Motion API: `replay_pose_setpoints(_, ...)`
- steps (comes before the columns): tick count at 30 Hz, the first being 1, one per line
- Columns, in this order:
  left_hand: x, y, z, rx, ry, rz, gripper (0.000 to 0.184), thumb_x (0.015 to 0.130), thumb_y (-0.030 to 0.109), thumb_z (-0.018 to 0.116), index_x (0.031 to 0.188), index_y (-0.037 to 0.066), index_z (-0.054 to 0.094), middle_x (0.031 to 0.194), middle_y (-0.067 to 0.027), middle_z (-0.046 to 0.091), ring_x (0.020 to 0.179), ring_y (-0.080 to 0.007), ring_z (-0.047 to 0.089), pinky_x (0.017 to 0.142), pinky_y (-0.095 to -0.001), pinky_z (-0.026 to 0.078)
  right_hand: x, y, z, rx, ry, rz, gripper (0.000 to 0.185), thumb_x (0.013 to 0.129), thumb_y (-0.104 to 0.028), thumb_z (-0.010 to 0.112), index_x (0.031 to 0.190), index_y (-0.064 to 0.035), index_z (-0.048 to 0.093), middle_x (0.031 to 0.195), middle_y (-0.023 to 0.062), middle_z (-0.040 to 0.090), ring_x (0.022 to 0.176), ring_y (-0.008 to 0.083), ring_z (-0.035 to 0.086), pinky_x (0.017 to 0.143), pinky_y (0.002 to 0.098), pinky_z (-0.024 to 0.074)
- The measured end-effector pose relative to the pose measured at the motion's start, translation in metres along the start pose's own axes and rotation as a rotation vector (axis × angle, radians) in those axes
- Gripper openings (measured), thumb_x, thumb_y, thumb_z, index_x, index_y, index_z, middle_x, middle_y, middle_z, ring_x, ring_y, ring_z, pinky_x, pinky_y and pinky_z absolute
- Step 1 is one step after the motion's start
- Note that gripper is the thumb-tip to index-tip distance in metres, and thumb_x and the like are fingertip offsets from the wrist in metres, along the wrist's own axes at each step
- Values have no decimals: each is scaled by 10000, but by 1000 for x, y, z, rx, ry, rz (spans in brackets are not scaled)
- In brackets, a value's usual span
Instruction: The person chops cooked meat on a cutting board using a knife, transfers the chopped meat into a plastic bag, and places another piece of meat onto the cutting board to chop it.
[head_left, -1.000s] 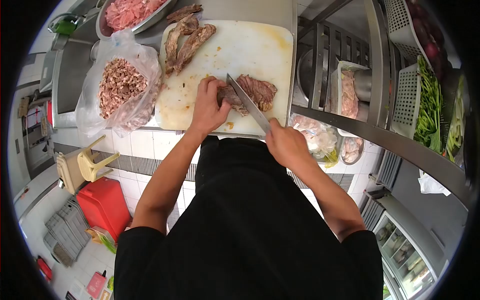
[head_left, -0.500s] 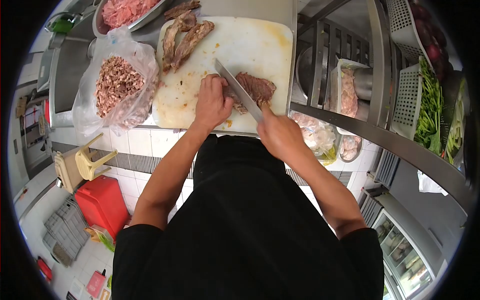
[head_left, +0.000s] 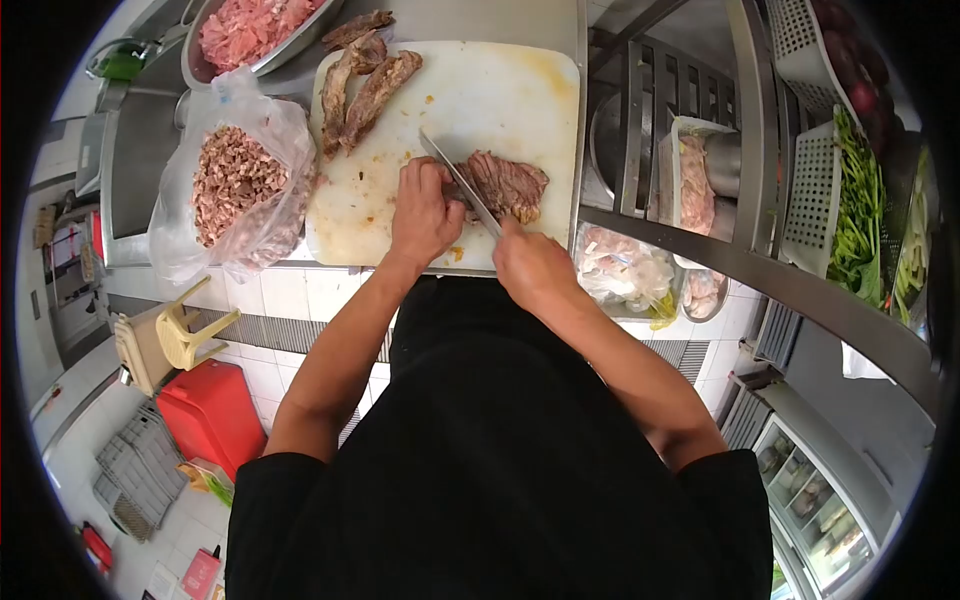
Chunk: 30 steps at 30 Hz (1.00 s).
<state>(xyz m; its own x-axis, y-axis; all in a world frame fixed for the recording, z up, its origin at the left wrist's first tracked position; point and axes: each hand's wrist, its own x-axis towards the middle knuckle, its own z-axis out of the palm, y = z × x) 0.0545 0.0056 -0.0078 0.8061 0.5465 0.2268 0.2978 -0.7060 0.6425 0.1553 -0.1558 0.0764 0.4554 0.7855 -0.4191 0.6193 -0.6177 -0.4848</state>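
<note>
On a white cutting board, my right hand grips the handle of a kitchen knife. The blade slants up and left across a piece of cooked brown meat, with sliced meat lying right of it. My left hand is closed, its fingers curled down on the meat just left of the blade; the part under the fingers is mostly hidden. Larger strips of brown meat rest at the board's upper left.
Left of the board sits a clear plastic bag of diced meat, below a metal bowl of raw pink meat. A metal rack with baskets of greens stands at right. Bagged food lies beneath it.
The knife and my right hand have moved left, toward my left hand, and the blade stands more edge-on. My left hand stays on the meat.
</note>
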Motion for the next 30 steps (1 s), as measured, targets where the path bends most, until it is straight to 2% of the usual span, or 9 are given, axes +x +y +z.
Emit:
replay_pose_setpoints(1,-1,2,-1,-2,-5,5,364,742,39,619,1079,12,483,1147,-226,496,1078,-434,494,969,-519,437,5,-5,0,3,40,-16,193,966,-95,468,1079,28,565,837,276,719,814,472,724,744,561,578)
replay_pose_setpoints(4,-2,3,-2,0,-13,-18,364,748,36,614,1086,6,483,1141,-227,493,1071,-437,492,962,-518,437,22,-19,-6,-11,-15,12,204,966,-95,458,1082,31,569,894,286,724,864,473,725,780,566,573)
replay_pose_setpoints(7,0,0,0,2,25,15,363,751,31,611,1090,6,486,1144,-229,493,1075,-438,493,962,-519,438,-3,-5,-3,-2,14,7,214,975,-106,453,1085,30,575,906,283,727,861,462,729,795,567,572)
replay_pose_setpoints(12,-1,-2,-5,-54,20,14,387,757,38,603,1130,9,507,1193,-242,498,1126,-447,501,989,-516,444,-70,31,-30,-60,-111,69,200,979,-145,529,1087,17,575,773,262,706,771,466,718,754,576,564)
replay_pose_setpoints(15,-2,0,-10,-97,92,12,399,759,55,605,1145,10,512,1209,-240,497,1139,-444,508,994,-513,448,-80,29,-52,-38,-106,64,265,998,-220,562,1147,-1,578,741,292,675,765,496,685,742,592,534)
replay_pose_setpoints(17,-3,0,-10,-133,77,-22,399,759,63,608,1143,10,514,1208,-236,497,1139,-441,509,990,-512,450,-80,15,-61,-25,-31,65,185,984,-165,565,1034,13,558,708,258,674,733,480,692,712,584,551)
replay_pose_setpoints(20,-4,-2,-10,-126,42,-54,397,761,71,613,1141,13,511,1208,-230,498,1136,-437,510,979,-511,454,-71,11,-62,18,-28,-15,186,988,-167,557,1007,18,552,691,263,662,723,481,685,698,585,547)
replay_pose_setpoints(27,-3,1,-5,-26,11,-12,399,742,41,620,1117,15,485,1178,-220,497,1090,-432,502,962,-511,448,-25,-4,-48,5,-58,-40,171,967,-142,554,1002,25,561,740,269,683,760,481,695,718,578,552)
replay_pose_setpoints(30,-1,2,-5,-23,13,-21,400,734,23,617,1111,7,482,1159,-219,496,1088,-432,499,967,-511,441,15,-9,-23,26,72,-133,181,952,-144,567,1019,24,575,775,266,699,794,476,706,735,565,560)
